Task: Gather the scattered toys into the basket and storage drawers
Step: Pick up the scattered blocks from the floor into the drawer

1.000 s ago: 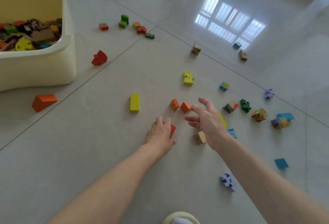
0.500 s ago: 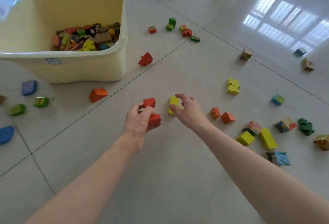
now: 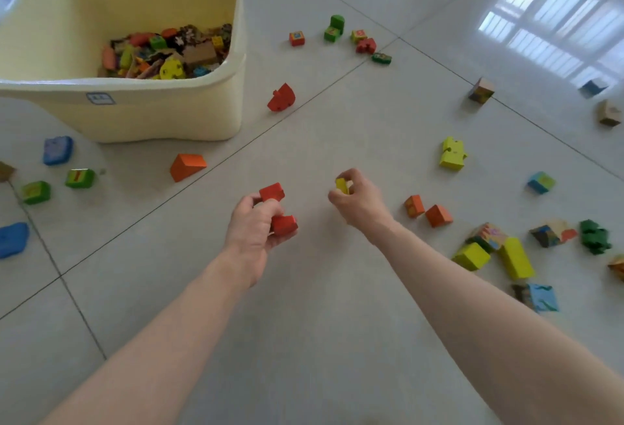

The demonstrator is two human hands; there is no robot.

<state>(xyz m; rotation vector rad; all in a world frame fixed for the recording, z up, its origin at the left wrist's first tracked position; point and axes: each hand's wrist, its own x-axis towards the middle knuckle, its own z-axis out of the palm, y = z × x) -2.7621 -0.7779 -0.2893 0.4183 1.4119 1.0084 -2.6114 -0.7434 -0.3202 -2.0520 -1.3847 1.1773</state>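
My left hand (image 3: 253, 225) is closed around two red blocks (image 3: 283, 224), one sticking up above the fingers and one below them. A yellow block (image 3: 341, 185) is pinched in my right hand (image 3: 359, 203), mostly hidden by the fingers. Both hands hover over the tiled floor, below and right of the cream basket (image 3: 152, 114), which holds several mixed toys at its bottom. Loose on the floor nearby are an orange wedge (image 3: 186, 166), a red animal piece (image 3: 282, 97) and two orange blocks (image 3: 427, 211).
More toys lie scattered: green and red cubes (image 3: 344, 38) at the top, a yellow puzzle piece (image 3: 452, 154), yellow blocks and picture cubes (image 3: 499, 252) at the right, blue and green pieces (image 3: 57, 168) left of the basket.
My right hand has closed on the yellow block and lifted it. My left hand keeps the red blocks. The view has drawn a little closer to the basket.
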